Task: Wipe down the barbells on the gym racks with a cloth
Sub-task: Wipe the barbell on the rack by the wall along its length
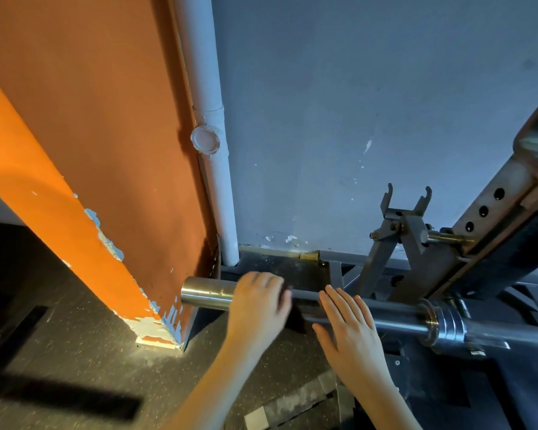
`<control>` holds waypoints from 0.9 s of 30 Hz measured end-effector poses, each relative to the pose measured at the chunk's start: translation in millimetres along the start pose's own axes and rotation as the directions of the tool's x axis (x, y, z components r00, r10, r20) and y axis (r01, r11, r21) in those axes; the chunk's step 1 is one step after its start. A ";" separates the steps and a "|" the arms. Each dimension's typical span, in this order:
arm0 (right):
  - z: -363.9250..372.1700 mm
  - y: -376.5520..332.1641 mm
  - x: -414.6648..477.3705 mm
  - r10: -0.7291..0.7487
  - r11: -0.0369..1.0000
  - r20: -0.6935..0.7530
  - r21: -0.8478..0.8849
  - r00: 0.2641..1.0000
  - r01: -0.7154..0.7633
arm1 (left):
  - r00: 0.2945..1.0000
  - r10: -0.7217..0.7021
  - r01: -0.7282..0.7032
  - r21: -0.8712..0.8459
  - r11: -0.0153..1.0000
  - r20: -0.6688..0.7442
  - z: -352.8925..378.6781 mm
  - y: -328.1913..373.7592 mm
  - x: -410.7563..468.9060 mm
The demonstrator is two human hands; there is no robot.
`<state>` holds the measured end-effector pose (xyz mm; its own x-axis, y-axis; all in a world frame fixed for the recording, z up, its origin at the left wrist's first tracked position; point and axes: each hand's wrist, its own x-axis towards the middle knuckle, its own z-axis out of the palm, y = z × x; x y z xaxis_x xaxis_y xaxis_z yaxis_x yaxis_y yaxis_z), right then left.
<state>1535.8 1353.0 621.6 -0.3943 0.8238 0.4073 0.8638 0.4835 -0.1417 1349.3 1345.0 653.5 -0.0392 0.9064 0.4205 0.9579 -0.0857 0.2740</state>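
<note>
The long steel barbell [398, 321] ends just beside the peeling orange pillar [90, 181]. Nearest the pillar, the left hand [258, 302] curls over the sleeve, gripping a dark cloth [295, 321]; the right hand [348, 330], farther off, lies flat, fingers straight. The sleeve wipe seems underway, and next the cloth should slide away from the pillar.

The dark speckled floor [75, 336] fills the view from six to nine o'clock. On it stand an orange pillar [121, 181] with a chipped foot near the centre and, at its one o'clock, a white pipe [221, 197]. The grey rack [510, 181] rises at three o'clock. The barbell [395, 321] runs from the centre toward four o'clock across the rack's lower frame. Grey strips [292, 401] lie at six.
</note>
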 end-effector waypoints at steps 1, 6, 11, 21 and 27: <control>0.4 0.0 -0.2 -0.004 1.000 -0.025 0.004 1.000 0.004 | 0.997 0.073 -0.073 -0.025 0.997 0.008 5.2 14.0 -0.5; -4.7 2.1 -0.8 0.033 0.999 -0.068 0.007 0.997 -0.033 | 0.992 0.123 -0.121 -0.066 0.991 0.035 -4.5 -9.3 -3.3; -7.6 -0.5 -3.6 0.085 0.996 0.031 -0.006 0.996 -0.085 | 0.985 -0.157 0.159 0.024 0.987 -0.075 -25.5 -76.4 -12.6; -21.2 -2.6 4.3 0.085 0.996 0.072 -0.032 0.994 -0.083 | 0.996 -0.042 0.051 -0.113 0.992 0.082 -24.0 -54.6 -6.9; -27.3 -2.4 31.7 0.046 0.995 0.305 -0.098 0.951 -0.017 | 0.975 -0.221 0.222 -0.024 0.975 0.032 -31.1 -66.4 3.4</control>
<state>1529.8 1369.9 659.5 -0.4311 0.8961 0.1057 0.8968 0.4384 -0.0591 1276.7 1340.9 663.6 -0.2411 0.9155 0.3220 0.9182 0.1077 0.3812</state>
